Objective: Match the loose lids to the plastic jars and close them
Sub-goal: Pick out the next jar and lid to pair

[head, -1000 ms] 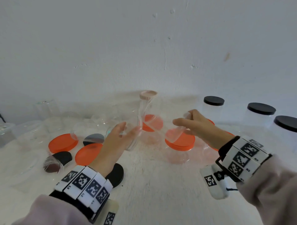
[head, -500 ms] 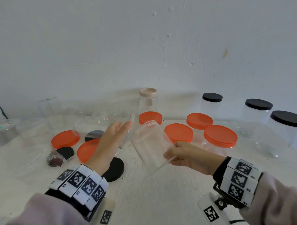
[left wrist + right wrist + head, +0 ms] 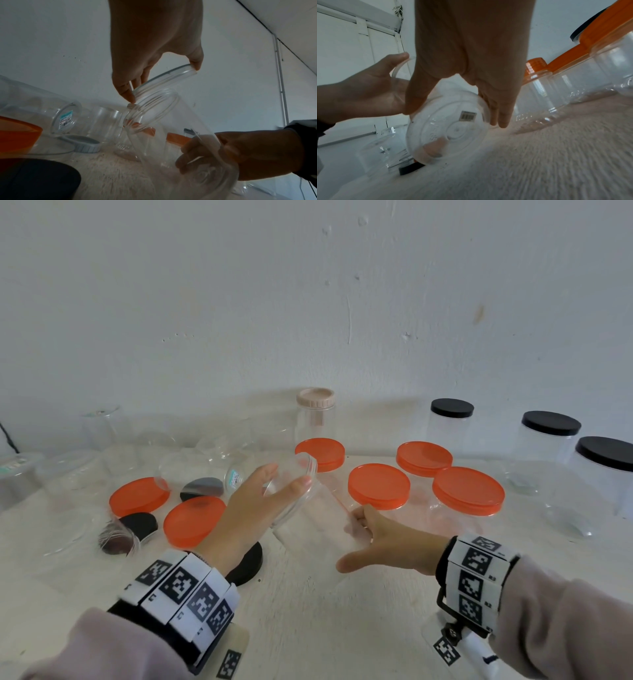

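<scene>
Jar: the clear jar (image 3: 318,522) is held above the middle of the table (image 3: 308,611), tilted, its long axis running from the base near the right hand up and away to the open threaded mouth (image 3: 150,109) on the left.
Jar base: the round bottom with a barcode sticker (image 3: 468,115) faces the right wrist camera.
Lid: the clear lid (image 3: 294,477) sits just at the jar's mouth, tilted to match it; I cannot tell whether the threads have engaged.
Left grip: the left hand (image 3: 253,508) pinches the clear lid by its rim, thumb on one side and fingertips (image 3: 126,93) on the other, the fingers only lightly bent.
Right grip: the right hand (image 3: 387,542) cups the jar's lower end, fingers curled round the far side, thumb stretched out along the near side.
Left of the hands: two loose orange lids (image 3: 193,520) lie flat towards the table's left edge, with black lids (image 3: 245,563) beside them, one partly under the left wrist, and several open clear jars lying on their sides.
Right and behind: four orange-capped jars (image 3: 467,494) stand upright just beyond the held jar, close to the right hand.
Back edge: a beige-capped jar (image 3: 315,412) stands by the wall.
Back right corner: three black-capped jars (image 3: 452,419) stand upright.
</scene>
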Tool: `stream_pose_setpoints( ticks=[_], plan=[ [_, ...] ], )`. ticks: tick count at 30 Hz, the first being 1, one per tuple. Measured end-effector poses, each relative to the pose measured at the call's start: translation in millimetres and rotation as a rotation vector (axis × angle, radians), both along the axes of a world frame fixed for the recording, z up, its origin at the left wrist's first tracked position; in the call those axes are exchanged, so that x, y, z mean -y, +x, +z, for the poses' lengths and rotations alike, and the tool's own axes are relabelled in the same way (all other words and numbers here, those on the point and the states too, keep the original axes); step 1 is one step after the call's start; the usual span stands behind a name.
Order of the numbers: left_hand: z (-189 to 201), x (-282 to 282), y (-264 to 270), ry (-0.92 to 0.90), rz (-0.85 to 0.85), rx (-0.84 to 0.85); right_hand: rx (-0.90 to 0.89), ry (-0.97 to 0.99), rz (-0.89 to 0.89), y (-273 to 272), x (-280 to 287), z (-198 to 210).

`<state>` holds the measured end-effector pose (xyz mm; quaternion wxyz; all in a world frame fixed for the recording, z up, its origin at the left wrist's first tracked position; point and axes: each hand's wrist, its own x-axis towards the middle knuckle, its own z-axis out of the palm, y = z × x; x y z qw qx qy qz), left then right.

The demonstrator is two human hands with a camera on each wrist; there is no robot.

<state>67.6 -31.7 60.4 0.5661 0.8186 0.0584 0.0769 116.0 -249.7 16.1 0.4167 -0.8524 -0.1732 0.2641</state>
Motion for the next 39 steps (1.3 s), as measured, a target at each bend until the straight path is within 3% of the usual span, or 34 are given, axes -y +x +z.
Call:
stream_pose_setpoints(
  ticks=[8, 20, 39],
  plan=[
    [3, 8, -4, 0.044, -0.052, 0.035, 0.026, -0.086, 0.047, 6, 12, -6],
    [2, 27, -7, 0.354, -0.188, 0.119, 0.039, -0.153, 0.114, 6, 15, -10],
    [-8, 23, 10, 0.536, -0.297, 0.062, 0.037, 0.075, 0.137, 11, 5, -14]
  ],
)
